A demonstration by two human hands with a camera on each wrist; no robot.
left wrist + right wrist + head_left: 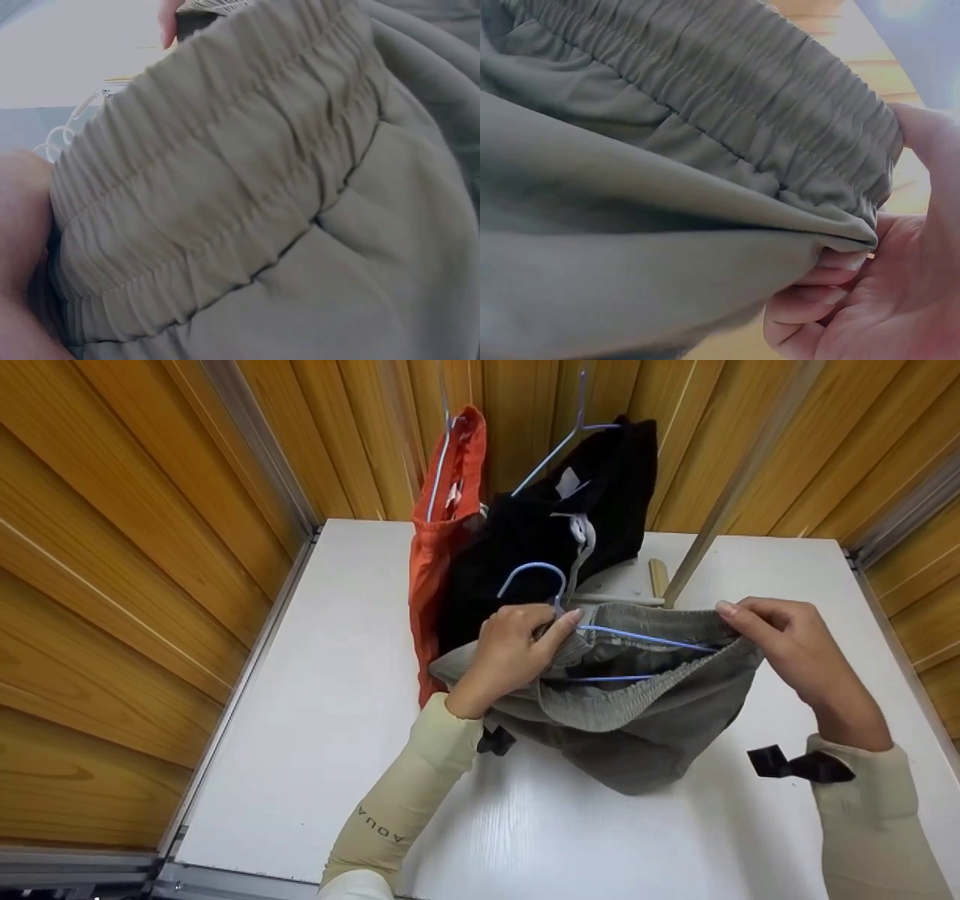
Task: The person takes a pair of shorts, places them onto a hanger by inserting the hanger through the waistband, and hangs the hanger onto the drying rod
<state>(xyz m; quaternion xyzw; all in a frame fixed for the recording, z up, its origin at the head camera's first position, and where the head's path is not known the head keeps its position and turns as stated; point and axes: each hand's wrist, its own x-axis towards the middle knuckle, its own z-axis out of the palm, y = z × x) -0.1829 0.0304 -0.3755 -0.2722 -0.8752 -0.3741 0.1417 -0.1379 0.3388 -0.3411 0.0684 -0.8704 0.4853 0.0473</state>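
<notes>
Grey-green elastic-waist pants (652,746) are held up above the white table, their waistband spread open. A blue hanger (649,638) lies inside the waist, and its hook rises out near my left hand (514,649). That hand grips the waistband beside the base of the hook. At the opposite end, my right hand (787,641) pinches the waistband's corner between thumb and fingers. In the right wrist view, the fingers (810,296) curl under the gathered waistband (765,97). The left wrist view is mostly filled by the gathered waistband (210,165); the legs' lower ends are hidden.
Behind the pants, an orange garment (433,585) and a black garment (517,540) hang on blue hangers. A slanting metal pole (709,529) stands beyond the right end of the waistband, on the white table (315,720). Wood-patterned panels (112,585) enclose the sides and back.
</notes>
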